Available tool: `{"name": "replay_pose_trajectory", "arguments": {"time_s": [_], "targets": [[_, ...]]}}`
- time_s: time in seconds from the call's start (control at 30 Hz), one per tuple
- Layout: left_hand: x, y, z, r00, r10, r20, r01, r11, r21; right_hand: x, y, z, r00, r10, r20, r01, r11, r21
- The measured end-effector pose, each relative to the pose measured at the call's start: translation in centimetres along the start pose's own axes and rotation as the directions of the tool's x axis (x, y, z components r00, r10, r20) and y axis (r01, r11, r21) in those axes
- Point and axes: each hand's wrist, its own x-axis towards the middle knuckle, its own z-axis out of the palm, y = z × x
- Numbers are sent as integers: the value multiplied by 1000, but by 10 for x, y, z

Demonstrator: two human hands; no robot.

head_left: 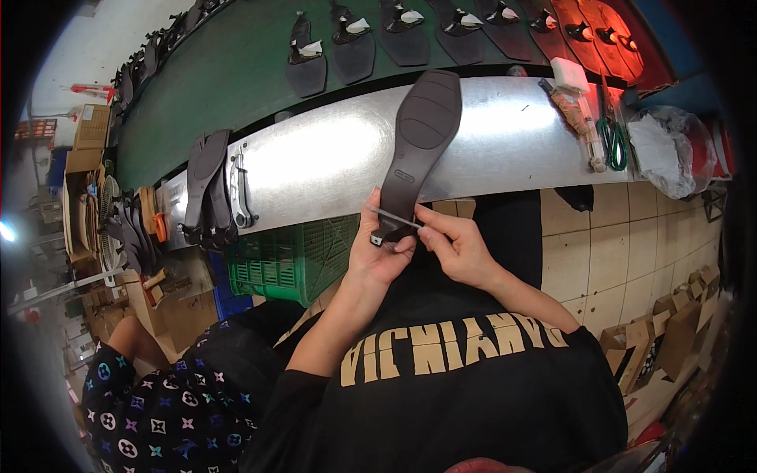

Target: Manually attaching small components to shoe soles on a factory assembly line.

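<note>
Dark brown and sole up, the sandal [428, 118] I'm watching reaches over the metal counter [315, 150], heel end nearest the body; I can't tell whether it touches the metal. The left hand [377, 256] grips that heel end, fingers curled round it. The right hand [464, 248] pinches one end of a thin pale strip [396, 217] crossing the heel; what it is, I can't make out. Left along the counter I see other sandals [206, 169] beside a metal tool [240, 189]. At the right lie scissors [611, 143], a white block [569, 75] and a clear bag [666, 158]. Beyond, black sandals [404, 39] carrying white scraps [412, 17] line a green surface [229, 71], red-lit at the right. A green crate [272, 272] sits below the counter; another person [169, 394] is at left.
</note>
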Motion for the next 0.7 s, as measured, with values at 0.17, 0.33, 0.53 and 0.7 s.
{"name": "replay_pose_trajectory", "arguments": {"time_s": [0.17, 0.33, 0.53, 0.7], "targets": [[-3, -5, 8, 982, 109, -156, -89, 987, 132, 8, -8, -18, 941, 307, 141, -335, 895, 294], [-4, 1, 10, 924, 372, -93, -303, 857, 418, 14, -21, -29, 807, 438, 397, -590, 633, 501], [-1, 4, 22, 474, 852, 220, -668, 185, 721, 1, -29, -9, 777, 411, 476, -616, 652, 442], [-5, 7, 16, 459, 826, 326, -676, 86, 732, 5, -30, -13, 785, 395, 478, -620, 480, 621]]}}
